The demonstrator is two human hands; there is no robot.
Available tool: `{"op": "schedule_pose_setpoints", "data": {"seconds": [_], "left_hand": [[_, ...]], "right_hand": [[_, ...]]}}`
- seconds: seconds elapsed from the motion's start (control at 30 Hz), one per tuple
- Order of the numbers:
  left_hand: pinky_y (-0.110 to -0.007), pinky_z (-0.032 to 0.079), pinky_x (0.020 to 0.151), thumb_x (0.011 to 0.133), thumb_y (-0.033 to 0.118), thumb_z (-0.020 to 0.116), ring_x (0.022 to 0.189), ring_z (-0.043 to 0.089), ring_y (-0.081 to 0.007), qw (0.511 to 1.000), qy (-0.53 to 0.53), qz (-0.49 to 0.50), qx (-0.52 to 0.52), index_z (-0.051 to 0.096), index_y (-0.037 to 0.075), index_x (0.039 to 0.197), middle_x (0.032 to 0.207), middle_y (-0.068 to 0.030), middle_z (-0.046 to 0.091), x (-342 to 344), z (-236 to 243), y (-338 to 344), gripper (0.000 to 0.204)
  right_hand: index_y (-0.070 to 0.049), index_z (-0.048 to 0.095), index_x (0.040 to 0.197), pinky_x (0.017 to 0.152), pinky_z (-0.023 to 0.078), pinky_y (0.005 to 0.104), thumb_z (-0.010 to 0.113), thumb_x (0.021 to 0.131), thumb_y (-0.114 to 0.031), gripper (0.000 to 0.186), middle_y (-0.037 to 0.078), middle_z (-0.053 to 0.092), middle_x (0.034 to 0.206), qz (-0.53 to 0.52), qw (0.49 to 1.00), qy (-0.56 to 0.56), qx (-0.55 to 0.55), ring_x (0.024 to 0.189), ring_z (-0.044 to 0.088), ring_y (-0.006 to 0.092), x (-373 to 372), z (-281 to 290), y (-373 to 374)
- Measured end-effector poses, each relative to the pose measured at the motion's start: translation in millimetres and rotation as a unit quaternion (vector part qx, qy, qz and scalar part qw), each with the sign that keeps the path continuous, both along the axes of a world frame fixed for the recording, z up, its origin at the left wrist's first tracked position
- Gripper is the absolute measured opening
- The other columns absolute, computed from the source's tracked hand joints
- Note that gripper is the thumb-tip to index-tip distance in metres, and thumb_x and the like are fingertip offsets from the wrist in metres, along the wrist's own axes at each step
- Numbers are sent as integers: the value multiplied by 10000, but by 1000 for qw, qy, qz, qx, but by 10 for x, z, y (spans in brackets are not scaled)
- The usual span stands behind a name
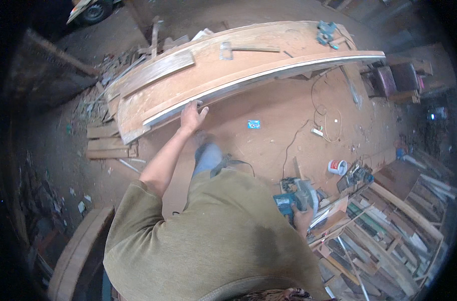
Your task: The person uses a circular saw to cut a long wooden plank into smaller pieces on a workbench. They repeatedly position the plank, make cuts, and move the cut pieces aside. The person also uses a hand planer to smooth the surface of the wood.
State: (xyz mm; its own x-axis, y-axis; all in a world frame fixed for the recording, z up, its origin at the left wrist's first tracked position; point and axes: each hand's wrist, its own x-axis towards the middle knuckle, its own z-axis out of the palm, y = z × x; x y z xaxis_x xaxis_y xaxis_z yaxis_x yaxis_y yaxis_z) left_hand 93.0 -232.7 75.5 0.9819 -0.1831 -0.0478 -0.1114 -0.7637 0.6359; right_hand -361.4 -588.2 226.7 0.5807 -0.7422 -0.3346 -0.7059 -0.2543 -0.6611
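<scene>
My left hand [191,118] touches the near edge of a long pale board [258,76] close to its left end. Its thumb stands apart from the fingers, which reach the board's edge. The board lies along the near side of a wide wooden work table [213,70]. Low at my right side, my right hand [302,219] is wrapped round the handle of a blue and grey circular saw [288,203]. Part of that grip is hidden behind the saw and my shirt.
A shorter plank [160,74] and a blue power tool [327,33] lie on the table. Cables [316,100] run over the dusty floor. A white bucket [337,167] stands beyond the saw, near piled wood offcuts [384,236]. Stacked boards [108,143] lie at left.
</scene>
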Motion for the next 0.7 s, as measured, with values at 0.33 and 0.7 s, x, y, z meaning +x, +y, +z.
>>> {"op": "schedule_pose_setpoints", "data": {"seconds": [0.33, 0.7], "left_hand": [[-524, 395, 1053, 805, 443, 792, 1235, 505, -374, 974, -110, -151, 126, 473, 40, 1399, 1304, -170, 537, 1260, -181, -2047, 785], [-485, 531, 866, 713, 441, 824, 1008, 663, -406, 908, 199, -297, 217, 539, 18, 1229, 1182, -223, 643, 2577, -390, -2949, 725]], "right_hand": [[41, 717, 1092, 855, 515, 355, 787, 793, -61, 324, 118, 758, 993, -76, 994, 81, 4, 894, 686, 217, 508, 2, -708], [-16, 720, 1116, 837, 528, 398, 791, 759, -175, 397, 187, 752, 1009, -75, 996, 44, -29, 923, 720, 330, 1443, -271, -2211]]}}
